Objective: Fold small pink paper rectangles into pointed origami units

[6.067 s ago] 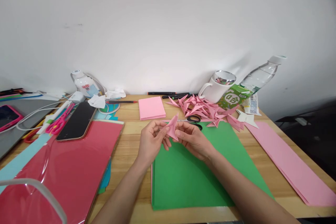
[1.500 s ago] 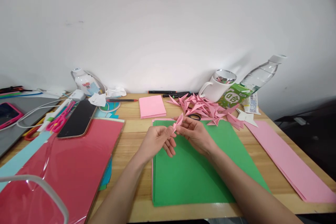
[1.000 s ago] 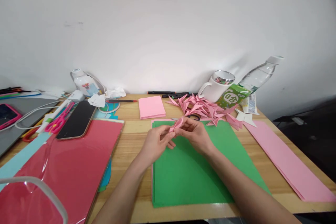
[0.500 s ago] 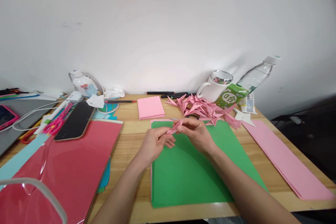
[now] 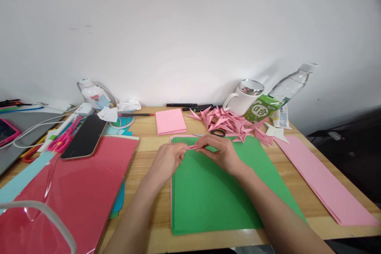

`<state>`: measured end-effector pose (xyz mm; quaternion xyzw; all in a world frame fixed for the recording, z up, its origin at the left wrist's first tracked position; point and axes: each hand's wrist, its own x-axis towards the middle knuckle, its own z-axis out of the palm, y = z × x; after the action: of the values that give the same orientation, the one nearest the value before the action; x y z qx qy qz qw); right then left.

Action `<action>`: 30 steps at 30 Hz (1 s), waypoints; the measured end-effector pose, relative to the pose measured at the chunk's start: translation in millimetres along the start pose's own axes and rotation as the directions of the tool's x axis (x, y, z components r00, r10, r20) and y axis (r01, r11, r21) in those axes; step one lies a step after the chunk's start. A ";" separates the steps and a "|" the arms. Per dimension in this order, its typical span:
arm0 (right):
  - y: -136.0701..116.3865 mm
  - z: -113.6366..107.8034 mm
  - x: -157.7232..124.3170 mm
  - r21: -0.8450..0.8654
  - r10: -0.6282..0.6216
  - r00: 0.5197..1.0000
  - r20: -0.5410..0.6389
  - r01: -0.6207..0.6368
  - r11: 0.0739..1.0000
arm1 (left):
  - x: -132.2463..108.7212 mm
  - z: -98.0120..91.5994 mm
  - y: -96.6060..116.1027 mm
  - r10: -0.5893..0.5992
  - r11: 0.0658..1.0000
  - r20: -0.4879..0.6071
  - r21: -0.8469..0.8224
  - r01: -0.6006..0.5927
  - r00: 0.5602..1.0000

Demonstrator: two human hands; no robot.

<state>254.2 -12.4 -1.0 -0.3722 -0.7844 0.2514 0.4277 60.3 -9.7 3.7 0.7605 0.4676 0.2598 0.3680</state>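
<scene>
I hold one folded pink paper piece (image 5: 194, 147) between my two hands, just above the far edge of the green sheet (image 5: 214, 194). It is a thin sliver whose long axis runs left to right, almost level. My left hand (image 5: 166, 159) pinches its left end with the fingertips, and my right hand (image 5: 222, 153) grips the right end, fingers curled over it. Beyond the green sheet's far edge lie one stack of pink paper squares (image 5: 170, 121), one pair of black-handled scissors (image 5: 218, 133) and a pile of pink folded pieces (image 5: 232, 123) (too tangled to count). Behind that pile stand one white mug (image 5: 244, 98) and one leaning water bottle (image 5: 293, 83); its green label bears large white characters that I cannot read. Left of the green sheet lie one red paper pack (image 5: 68, 190) and one dark phone (image 5: 85, 137); to its right, long pink strips (image 5: 321, 178).
</scene>
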 end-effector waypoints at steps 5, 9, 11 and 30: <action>10.3 2.5 -2.8 -0.174 -0.103 0.995 -0.010 0.099 0.980 | -1.1 -6.4 3.8 0.006 0.971 0.057 0.239 -0.020 0.998; 9.9 -2.0 -2.2 -0.195 -0.121 0.993 0.004 0.119 0.974 | -1.6 -10.3 7.7 -0.038 0.940 0.077 0.342 0.009 0.996; 8.9 -3.4 -2.1 -0.203 -0.110 0.993 0.048 0.118 0.972 | -1.8 -11.7 9.7 -0.074 0.932 0.091 0.361 0.036 0.993; 2.9 -5.3 -0.1 -0.149 -0.082 0.997 -0.008 0.080 0.986 | -3.3 -7.7 2.8 -0.029 0.987 0.058 0.157 0.019 0.998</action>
<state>259.9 -10.3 -0.4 -0.3724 -0.8125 0.1721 0.4143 54.6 -11.1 10.3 0.7888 0.4846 0.1949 0.3240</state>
